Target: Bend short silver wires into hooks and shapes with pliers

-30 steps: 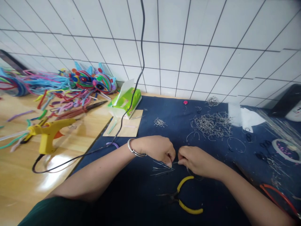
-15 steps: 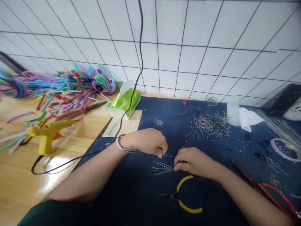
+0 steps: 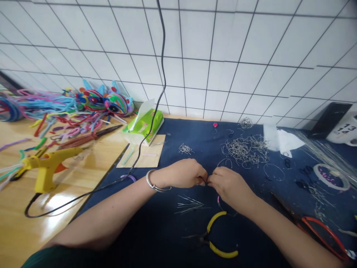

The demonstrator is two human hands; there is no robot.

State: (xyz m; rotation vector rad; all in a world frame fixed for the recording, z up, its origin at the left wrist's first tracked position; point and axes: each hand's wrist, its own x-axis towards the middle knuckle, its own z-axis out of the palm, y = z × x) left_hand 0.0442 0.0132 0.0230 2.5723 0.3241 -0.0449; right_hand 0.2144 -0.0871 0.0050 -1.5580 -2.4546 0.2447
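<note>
Fingertips of my left hand [image 3: 186,174] and my right hand [image 3: 232,188] meet above the dark blue cloth [image 3: 156,223], both pinched closed. The thin wire that stuck out of my left fingers is now hidden between them. What my right fingers grip cannot be made out. Below my hands lies a small fan of straight cut wires [image 3: 190,204]. Nearer to me are pliers [image 3: 223,252] with yellow handles, spread apart. A thin curved strand with a pink section [image 3: 218,200] shows just under my right hand; whether it hangs or lies there is unclear.
Tangled wire pieces [image 3: 245,149] lie behind my right hand, a smaller heap [image 3: 185,149] behind my left. Red-handled shears [image 3: 323,232] and a round dish [image 3: 331,178] are at right. A black cord [image 3: 163,56] crosses to a yellow glue gun [image 3: 47,167] beside colourful pipe cleaners [image 3: 55,102].
My right hand has left the ends of the cut wires and moved up to my left fingertips. My left hand has shifted slightly right. The view has tilted a little.
</note>
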